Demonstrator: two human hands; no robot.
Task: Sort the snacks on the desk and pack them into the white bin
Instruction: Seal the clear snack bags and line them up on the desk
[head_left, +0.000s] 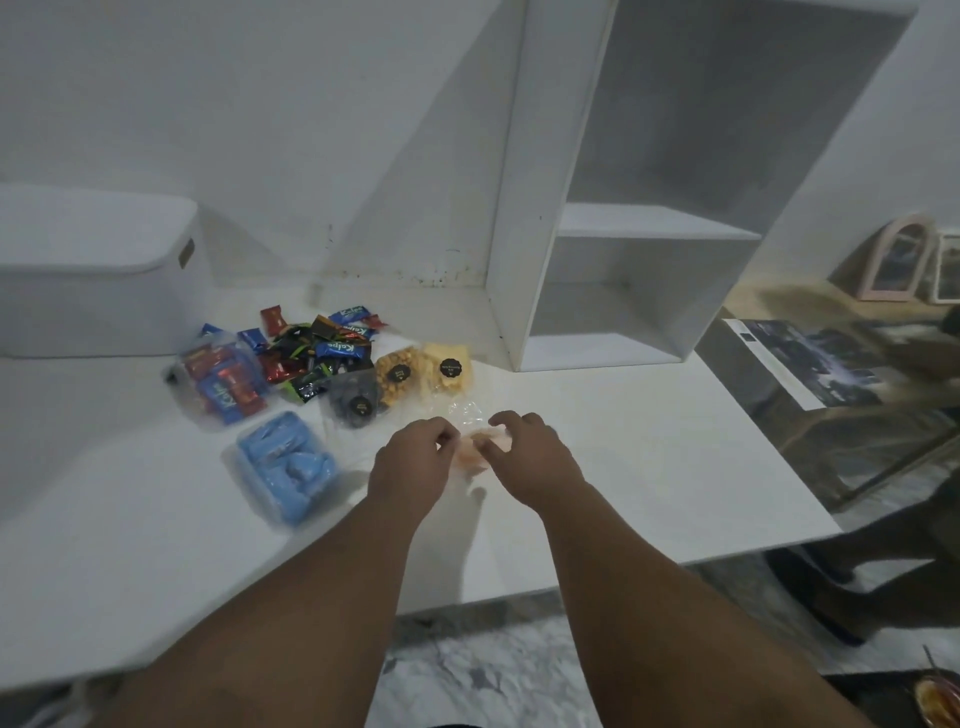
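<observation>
At mid-frame, the left hand (415, 460) and right hand (532, 449) both pinch a clear pouch (477, 442) of pale orange snacks low over the desk (649, 457). Its slack plastic could slip or tear if the hands pull apart. Both forearms reach forward side by side, fingers curled, knuckles up. The loose snack pile (306, 358) lies beyond, and the white bin (93, 280), seemingly lidded, sits far left.

White shelf unit (540, 156), perhaps arched mirror (896, 260)
</observation>
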